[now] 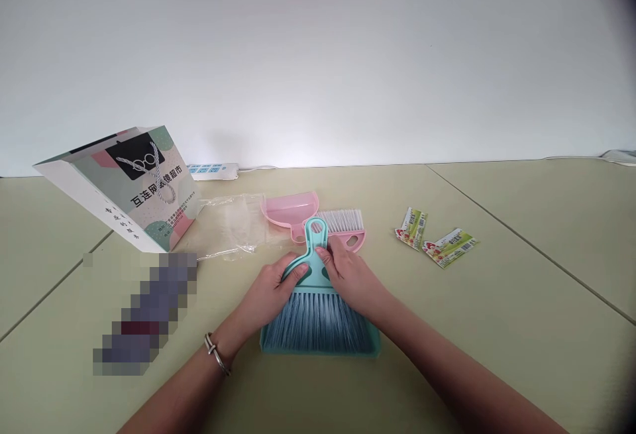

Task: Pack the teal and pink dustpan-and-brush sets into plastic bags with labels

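Note:
A teal hand brush [318, 321] with dark bristles lies in a matching teal dustpan [370, 352], bristles toward me and handle pointing away. My left hand [275, 288] grips the left side of the brush head, thumb on top. On the right side, my right hand [350, 271] is closed with its thumb near the base of the handle. The fingers beneath are hidden, so I cannot tell how much of the dustpan they also grip. Just beyond the handle lie a pink dustpan [291, 209] and a pink brush [348, 222] with white bristles.
A paper gift bag [149, 189] with rope handles stands at the left. Clear plastic wrapping [231, 228] lies beside it, and a power strip [213, 171] is by the wall. Two printed cards [451, 247] lie at the right. A blurred-out dark object [149, 315] is at front left.

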### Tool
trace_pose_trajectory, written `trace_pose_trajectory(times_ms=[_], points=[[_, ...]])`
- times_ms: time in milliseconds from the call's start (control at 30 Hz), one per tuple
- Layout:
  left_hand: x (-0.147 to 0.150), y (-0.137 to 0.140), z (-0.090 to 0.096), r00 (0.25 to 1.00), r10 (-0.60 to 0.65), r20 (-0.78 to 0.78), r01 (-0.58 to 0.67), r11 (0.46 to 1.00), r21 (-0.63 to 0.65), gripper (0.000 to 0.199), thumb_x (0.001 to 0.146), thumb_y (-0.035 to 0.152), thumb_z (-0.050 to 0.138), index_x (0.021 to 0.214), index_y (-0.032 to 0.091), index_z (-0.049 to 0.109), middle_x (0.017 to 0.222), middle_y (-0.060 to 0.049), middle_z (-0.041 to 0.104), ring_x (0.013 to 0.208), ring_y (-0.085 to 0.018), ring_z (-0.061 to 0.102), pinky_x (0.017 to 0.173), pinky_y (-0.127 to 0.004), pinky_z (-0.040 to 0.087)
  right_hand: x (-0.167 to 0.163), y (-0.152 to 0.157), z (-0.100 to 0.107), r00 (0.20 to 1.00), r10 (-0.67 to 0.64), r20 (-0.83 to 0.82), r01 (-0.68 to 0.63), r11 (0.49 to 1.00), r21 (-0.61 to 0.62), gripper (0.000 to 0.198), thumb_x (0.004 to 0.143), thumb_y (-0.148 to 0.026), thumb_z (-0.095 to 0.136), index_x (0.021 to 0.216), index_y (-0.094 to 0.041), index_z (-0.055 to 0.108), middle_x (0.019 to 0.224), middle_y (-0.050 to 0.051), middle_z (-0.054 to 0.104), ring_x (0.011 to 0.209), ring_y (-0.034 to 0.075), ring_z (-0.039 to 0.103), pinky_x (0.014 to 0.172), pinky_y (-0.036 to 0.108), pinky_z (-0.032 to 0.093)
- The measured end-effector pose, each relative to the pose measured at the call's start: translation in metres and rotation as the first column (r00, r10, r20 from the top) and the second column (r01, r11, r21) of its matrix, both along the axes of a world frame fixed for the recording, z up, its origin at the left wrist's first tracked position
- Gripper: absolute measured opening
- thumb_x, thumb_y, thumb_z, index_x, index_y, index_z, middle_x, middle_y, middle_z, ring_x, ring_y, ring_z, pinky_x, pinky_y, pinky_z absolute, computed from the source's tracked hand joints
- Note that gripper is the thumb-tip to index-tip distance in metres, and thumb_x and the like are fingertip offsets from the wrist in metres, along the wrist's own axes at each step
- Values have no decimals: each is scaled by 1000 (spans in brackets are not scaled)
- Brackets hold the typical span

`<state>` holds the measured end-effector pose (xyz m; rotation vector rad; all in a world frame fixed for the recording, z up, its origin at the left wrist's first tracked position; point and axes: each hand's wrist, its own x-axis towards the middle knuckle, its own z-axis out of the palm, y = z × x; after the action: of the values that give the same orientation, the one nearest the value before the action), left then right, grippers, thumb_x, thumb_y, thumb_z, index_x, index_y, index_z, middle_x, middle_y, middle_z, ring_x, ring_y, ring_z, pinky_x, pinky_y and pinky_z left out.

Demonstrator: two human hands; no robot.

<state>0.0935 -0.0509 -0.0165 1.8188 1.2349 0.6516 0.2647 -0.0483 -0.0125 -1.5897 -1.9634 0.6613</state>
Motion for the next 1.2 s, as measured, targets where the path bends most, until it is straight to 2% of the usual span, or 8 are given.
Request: trace_pose_trajectory(times_ms=[167, 567, 800, 933, 1000, 1067, 1100, 1200], points=[[-1, 2, 0, 1000, -16, 9, 16, 1000, -16, 33, 89, 48, 39, 88, 19, 55, 70, 3, 52, 64, -12, 45, 62, -23, 39, 11, 2, 4, 936, 172, -307, -212, 972, -101, 25, 93, -43, 32, 84, -22, 43, 90, 5, 60, 84, 19, 56, 72, 32, 44], [-1, 1, 1, 1000, -27, -7, 27, 999, -27, 32, 88, 48, 39, 89, 20, 55, 70, 3, 52, 64, -13, 47, 61, -23, 39, 8, 4, -2, 969, 157, -189, -175, 981, -81, 19, 92, -33, 31, 87, -20, 44, 89, 7, 57, 88, 21, 54, 79, 37, 43], [-1, 3, 2, 1000, -24, 8, 24, 1000, -20, 31, 88, 47, 41, 85, 20, 56, 68, 3, 50, 63, -13, 45, 60, -23, 39, 10, 2, -3, 927, 156, -342, -209, 970, -125, 25, 92, -42, 36, 92, -20, 48, 95, 6, 58, 96, 20, 54, 86, 37, 43], [-3, 5, 0, 1000, -15, 18, 15, 1000, -20, 31, 87, 47, 42, 83, 20, 55, 71, 2, 52, 66, -14, 47, 62, -24, 41, 39, 9, 6, 856, 255, -449, -366, 913, -178, 31, 88, -48, 45, 106, -23, 52, 107, 6, 61, 97, 19, 57, 82, 36, 46], [-5, 7, 0, 999, 10, 35, -9, 1000, -24, 30, 87, 47, 43, 81, 20, 54, 71, 2, 52, 67, -14, 48, 63, -25, 41, 72, 18, 8, 878, 155, -453, -250, 955, -158, 33, 87, -48, 45, 108, -24, 52, 103, 5, 64, 97, 20, 59, 83, 36, 46], [-6, 8, 1, 998, 36, 55, -35, 999, -26, 30, 86, 47, 44, 80, 20, 54, 71, 2, 52, 68, -15, 48, 64, -25, 41, 115, 29, 4, 903, -94, -420, 52, 993, -111, 33, 85, -48, 48, 105, -22, 52, 102, 7, 65, 97, 20, 60, 85, 36, 45], [-6, 9, 2, 997, 44, 65, -42, 999, -27, 29, 86, 47, 44, 80, 20, 54, 72, 2, 53, 68, -15, 49, 65, -25, 42, 138, 33, 0, 873, -284, -398, 265, 959, -101, 32, 83, -47, 49, 101, -20, 53, 104, 9, 65, 95, 20, 60, 82, 36, 46], [-7, 9, 3, 995, 42, 91, -38, 998, -42, 29, 85, 47, 46, 82, 21, 56, 74, 1, 56, 70, -16, 51, 67, -26, 43, 201, 39, -18, 702, -699, -137, 697, 714, -68, 31, 78, -45, 52, 95, -18, 53, 105, 15, 63, 91, 26, 61, 76, 40, 46]])
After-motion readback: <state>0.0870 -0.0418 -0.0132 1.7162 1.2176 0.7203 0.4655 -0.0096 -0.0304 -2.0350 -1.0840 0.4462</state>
